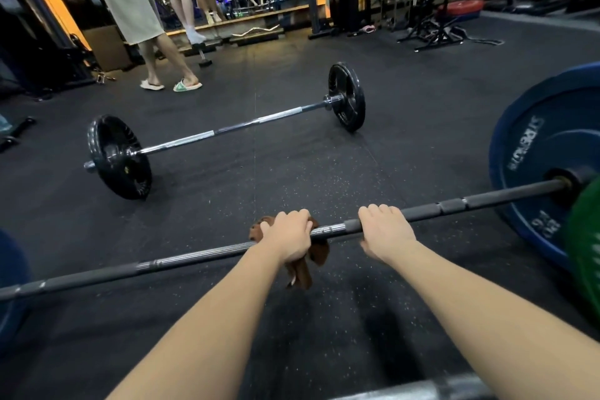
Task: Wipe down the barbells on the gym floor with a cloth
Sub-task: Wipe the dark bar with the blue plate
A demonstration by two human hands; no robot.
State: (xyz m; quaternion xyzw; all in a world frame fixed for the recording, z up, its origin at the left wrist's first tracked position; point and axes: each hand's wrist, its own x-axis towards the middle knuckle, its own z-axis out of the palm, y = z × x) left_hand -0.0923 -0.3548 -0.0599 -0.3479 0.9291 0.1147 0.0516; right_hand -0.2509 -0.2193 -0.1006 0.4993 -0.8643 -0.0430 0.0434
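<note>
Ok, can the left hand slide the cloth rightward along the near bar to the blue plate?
Probably not yet: the right hand grips the near bar between the cloth under the left hand and the blue plate. Leftward the bar looks free.

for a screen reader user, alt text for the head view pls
A person's left hand grips a brown cloth around the near barbell; the right hand grips that barbell bare, just beside it. A second barbell lies beyond on the black floor.
</note>
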